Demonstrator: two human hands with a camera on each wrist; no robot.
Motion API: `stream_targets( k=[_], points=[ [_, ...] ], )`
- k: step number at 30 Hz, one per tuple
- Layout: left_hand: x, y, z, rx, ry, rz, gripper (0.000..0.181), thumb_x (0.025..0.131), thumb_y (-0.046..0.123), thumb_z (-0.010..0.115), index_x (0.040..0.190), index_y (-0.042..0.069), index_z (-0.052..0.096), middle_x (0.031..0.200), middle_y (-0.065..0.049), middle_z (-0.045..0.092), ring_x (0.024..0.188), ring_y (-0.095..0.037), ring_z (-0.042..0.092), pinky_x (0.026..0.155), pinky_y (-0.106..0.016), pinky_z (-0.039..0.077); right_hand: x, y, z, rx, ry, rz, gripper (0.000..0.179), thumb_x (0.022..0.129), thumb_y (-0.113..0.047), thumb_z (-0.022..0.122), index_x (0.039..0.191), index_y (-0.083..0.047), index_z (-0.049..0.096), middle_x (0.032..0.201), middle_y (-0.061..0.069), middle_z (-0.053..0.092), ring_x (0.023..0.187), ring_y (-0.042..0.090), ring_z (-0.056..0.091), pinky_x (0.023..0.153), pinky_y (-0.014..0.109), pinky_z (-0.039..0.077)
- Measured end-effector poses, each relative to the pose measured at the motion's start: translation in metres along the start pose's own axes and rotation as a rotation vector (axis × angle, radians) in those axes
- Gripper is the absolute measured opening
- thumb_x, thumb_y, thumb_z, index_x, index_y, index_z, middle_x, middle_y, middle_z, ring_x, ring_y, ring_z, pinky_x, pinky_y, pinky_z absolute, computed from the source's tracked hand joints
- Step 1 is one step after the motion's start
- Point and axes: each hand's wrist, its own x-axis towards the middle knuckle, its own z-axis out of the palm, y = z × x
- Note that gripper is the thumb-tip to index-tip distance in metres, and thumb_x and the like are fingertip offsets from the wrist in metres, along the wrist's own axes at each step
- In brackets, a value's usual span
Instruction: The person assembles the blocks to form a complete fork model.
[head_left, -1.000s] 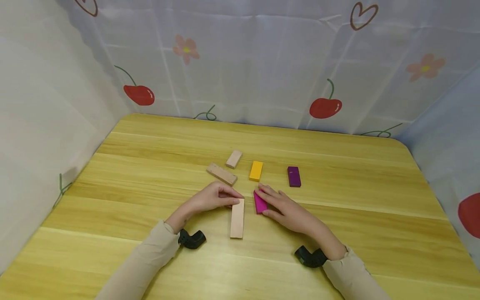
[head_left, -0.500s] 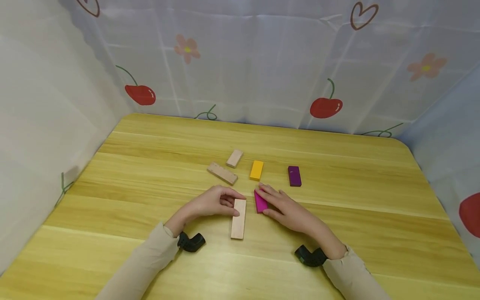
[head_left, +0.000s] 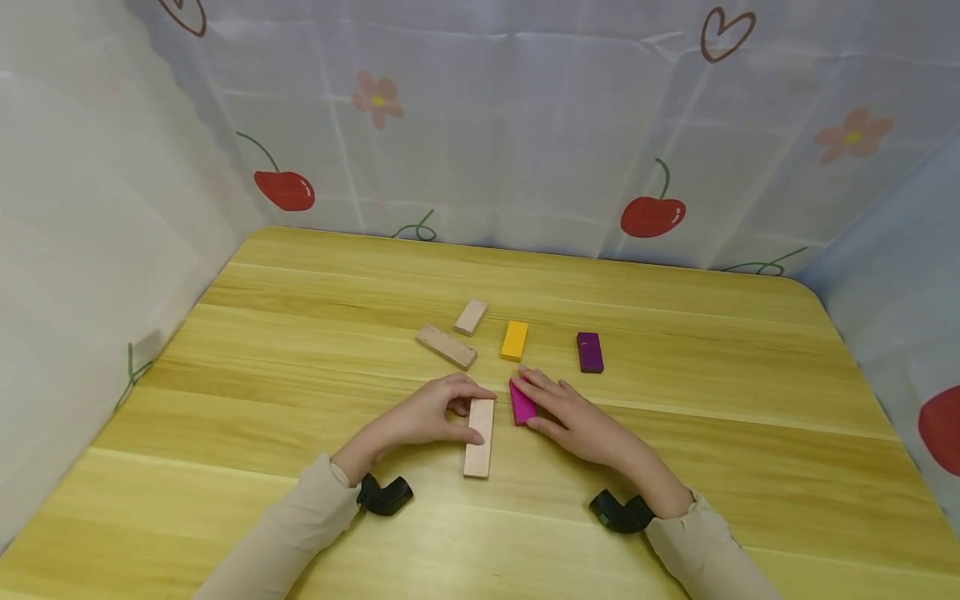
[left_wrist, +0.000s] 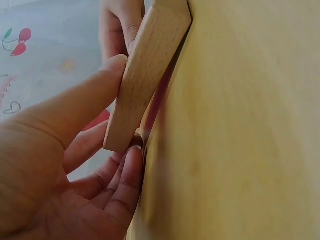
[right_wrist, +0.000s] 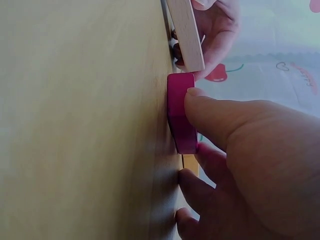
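Left hand (head_left: 423, 414) pinches long plain wooden block (head_left: 477, 437) at its far end — tilted off tabletop (head_left: 675, 467). Right hand (head_left: 573, 418) grips magenta block (head_left: 521, 402) just beside it — thumb and fingers bracing its sides.

matt bare wood block (head_left: 478, 437), smooth wood table (head_left: 300, 350)

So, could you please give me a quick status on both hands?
Left hand pinches long wooden block. Right hand grips magenta block. Blocks apart.
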Motion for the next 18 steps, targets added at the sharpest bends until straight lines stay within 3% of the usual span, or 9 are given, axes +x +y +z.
stream_targets(
  k=[7, 18],
  points=[
    [-0.0017, 0.0025, 0.0002, 0.053, -0.026, -0.009, 0.059, 0.078, 0.021, 0.078, 0.13, 0.007, 0.055, 0.11, 0.0, 0.05, 0.094, -0.013, 0.05, 0.084, -0.027, 0.044, -0.001, -0.0007, 0.0005, -0.003, 0.023, -0.012, 0.054, 0.097, -0.023, 0.053, 0.146, -0.013, 0.034, 0.152, 0.006, 0.022, 0.137, 0.024, 0.021, 0.108, 0.051, 0.012],
    [-0.002, 0.0021, 0.0005, 0.149, -0.044, 0.027, 0.061, 0.077, 0.026, 0.079, 0.13, 0.009, 0.055, 0.112, 0.002, 0.049, 0.099, -0.014, 0.046, 0.087, -0.032, 0.039, -0.0009, 0.0001, 0.0006, -0.003, 0.014, 0.003, 0.054, 0.098, -0.025, 0.052, 0.147, -0.014, 0.033, 0.153, 0.004, 0.02, 0.137, 0.023, 0.02, 0.108, 0.05, 0.011]
  ],
)
